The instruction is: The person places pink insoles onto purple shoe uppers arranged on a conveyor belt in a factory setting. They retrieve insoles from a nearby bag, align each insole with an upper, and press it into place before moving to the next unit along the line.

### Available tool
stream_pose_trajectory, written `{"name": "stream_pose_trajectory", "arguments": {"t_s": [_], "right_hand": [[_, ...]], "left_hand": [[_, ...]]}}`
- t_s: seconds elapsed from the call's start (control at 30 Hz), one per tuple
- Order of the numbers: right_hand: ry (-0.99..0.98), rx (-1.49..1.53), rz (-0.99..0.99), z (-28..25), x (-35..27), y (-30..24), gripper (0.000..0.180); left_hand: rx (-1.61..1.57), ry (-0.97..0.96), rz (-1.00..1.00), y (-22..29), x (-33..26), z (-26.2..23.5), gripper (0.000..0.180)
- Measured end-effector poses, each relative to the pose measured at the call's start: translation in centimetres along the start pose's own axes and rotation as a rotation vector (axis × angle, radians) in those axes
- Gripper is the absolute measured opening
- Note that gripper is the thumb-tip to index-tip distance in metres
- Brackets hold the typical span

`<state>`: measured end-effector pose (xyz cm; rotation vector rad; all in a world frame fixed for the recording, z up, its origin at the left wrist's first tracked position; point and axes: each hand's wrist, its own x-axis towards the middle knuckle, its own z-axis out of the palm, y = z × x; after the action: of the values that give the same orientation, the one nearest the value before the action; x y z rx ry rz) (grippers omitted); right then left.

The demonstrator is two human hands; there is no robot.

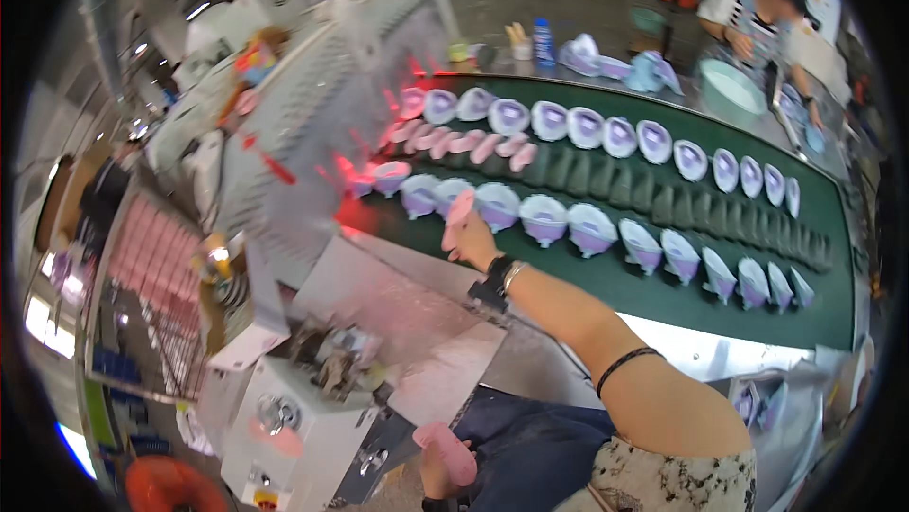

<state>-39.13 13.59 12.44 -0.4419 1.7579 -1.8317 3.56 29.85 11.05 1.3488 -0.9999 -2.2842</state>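
Observation:
My right arm stretches over the near edge of the green conveyor belt (606,180). The fingers of my right hand (476,241) are closed around a pink shoe sole (460,208), held upright beside the near row of purple-and-white shoe uppers (543,218). Low in the picture, by my lap, my left hand (436,476) grips another pink shoe sole (449,451). More pink soles (487,146) lie slanted in a middle row on the belt, between the near uppers and a far row of similar uppers (585,126).
A large grey machine (322,105) with red glowing light stands at the belt's left end. Nearer are a metal plate (426,323) and a white control box (284,427). Pink pieces fill a wire rack (156,275). Across the belt, a person works near a pale basin (731,88).

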Motion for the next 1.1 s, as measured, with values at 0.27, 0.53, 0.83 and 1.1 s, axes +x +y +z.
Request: {"name": "stream_pose_trajectory", "arguments": {"t_s": [0.27, 0.53, 0.83, 1.1], "right_hand": [[0.412, -0.749, -0.346, -22.4, 15.5, 4.5, 0.024], [-0.5, -0.303, -0.328, -2.7, -11.0, -0.4, 0.034], [-0.919, -0.255, 0.049, -0.7, -28.2, 1.8, 0.027], [-0.507, -0.536, -0.399, 9.2, -16.8, 3.7, 0.051]], "left_hand": [[0.061, 0.017, -0.104, 2.0, 1.3, 2.9, 0.045], [-0.103, 0.099, 0.073, 2.7, -0.1, 4.1, 0.035], [-0.127, 0.193, 0.322, 4.6, -3.1, 5.8, 0.055], [-0.316, 0.16, 0.229, 2.4, -7.0, 4.0, 0.069]]}}
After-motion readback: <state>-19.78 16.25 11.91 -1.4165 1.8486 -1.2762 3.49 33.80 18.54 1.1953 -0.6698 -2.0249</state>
